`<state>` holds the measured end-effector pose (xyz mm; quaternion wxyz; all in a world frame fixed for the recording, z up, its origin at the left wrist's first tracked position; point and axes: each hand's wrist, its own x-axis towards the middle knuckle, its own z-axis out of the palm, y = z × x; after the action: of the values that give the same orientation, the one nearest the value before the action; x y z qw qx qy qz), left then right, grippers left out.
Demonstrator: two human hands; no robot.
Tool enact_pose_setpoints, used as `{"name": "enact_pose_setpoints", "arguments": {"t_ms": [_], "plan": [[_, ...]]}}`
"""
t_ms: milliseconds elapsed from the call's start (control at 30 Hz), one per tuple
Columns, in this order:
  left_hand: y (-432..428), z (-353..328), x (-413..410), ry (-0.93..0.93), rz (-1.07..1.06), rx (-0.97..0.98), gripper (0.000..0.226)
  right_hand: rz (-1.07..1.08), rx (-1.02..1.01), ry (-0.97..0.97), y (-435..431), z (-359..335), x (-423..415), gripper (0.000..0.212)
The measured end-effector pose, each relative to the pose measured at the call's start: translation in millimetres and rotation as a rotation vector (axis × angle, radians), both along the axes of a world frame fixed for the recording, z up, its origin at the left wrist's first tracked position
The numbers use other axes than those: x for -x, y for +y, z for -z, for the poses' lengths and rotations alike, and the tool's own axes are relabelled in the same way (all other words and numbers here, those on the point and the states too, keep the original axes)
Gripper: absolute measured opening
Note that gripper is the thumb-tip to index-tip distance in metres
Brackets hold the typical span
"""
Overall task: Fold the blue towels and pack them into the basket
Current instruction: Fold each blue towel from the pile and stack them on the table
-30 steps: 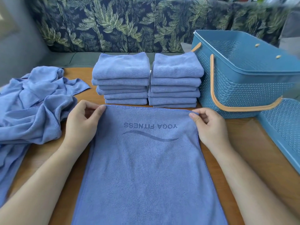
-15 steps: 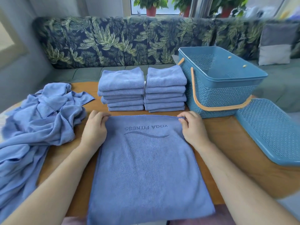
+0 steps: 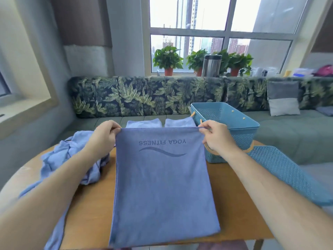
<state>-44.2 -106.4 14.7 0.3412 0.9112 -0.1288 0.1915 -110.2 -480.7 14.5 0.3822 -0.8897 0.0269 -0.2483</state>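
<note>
The blue towel (image 3: 162, 186) lay lengthwise on the wooden tabletop (image 3: 230, 204). Its long axis ran from the near edge away toward the leaf-patterned sofa (image 3: 137, 98), with the upside-down print at the far end. The left hand (image 3: 103, 136) and the right hand (image 3: 216, 137) each pinched one far corner in curled fingers (image 3: 115, 129) and held that edge raised. Just behind stood two folded stacks (image 3: 144, 123). The basket (image 3: 239, 134) was at the right, a perforated lid (image 3: 281, 170) beside it, and loose towels (image 3: 72, 152) at the left. Potted plants (image 3: 167, 58) stood at the window (image 3: 207, 33).
</note>
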Motion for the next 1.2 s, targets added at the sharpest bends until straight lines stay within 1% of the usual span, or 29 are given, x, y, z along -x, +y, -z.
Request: {"name": "enact_pose_setpoints", "arguments": {"t_ms": [167, 233, 300, 400, 467, 567, 633, 700, 767, 867, 933, 1067, 1200], "plan": [[-6, -80, -3, -0.134, -0.034, 0.042, 0.011, -0.019, -0.043, -0.112, 6, -76, -2, 0.015], [-8, -104, 2, -0.162, -0.038, 0.080, 0.010, -0.030, -0.049, -0.151, 6, -98, 1, 0.017], [-8, -118, 11, -0.181, -0.021, 0.118, 0.010, -0.037, -0.032, -0.172, 7, -112, 11, 0.014], [-4, -121, 26, -0.222, 0.014, 0.094, 0.010, -0.044, 0.027, -0.144, 0, -112, 28, 0.009], [-1, -114, 40, -0.206, 0.042, 0.089, 0.010, -0.053, 0.068, -0.101, -6, -106, 39, 0.009], [7, -86, 66, -0.109, 0.060, 0.094, 0.009, -0.091, 0.092, -0.009, -10, -83, 63, 0.011], [17, -55, 85, -0.053, 0.091, 0.097, 0.017, -0.147, 0.061, 0.065, -9, -56, 82, 0.018], [27, -19, 105, 0.007, 0.140, 0.080, 0.026, -0.200, 0.025, 0.165, -8, -22, 101, 0.018], [33, 15, 126, 0.092, 0.173, 0.062, 0.024, -0.250, 0.006, 0.236, -10, 11, 118, 0.018], [36, 54, 149, 0.216, 0.171, 0.021, 0.020, -0.291, -0.086, 0.312, -8, 44, 143, 0.015], [38, 67, 159, 0.276, 0.174, 0.030, 0.020, -0.286, -0.117, 0.374, -7, 58, 155, 0.011], [42, 74, 169, 0.395, 0.243, 0.119, 0.023, -0.342, -0.213, 0.497, -16, 72, 165, 0.010], [43, 74, 165, 0.423, 0.246, 0.172, 0.020, -0.369, -0.246, 0.497, -16, 68, 162, 0.008]]}}
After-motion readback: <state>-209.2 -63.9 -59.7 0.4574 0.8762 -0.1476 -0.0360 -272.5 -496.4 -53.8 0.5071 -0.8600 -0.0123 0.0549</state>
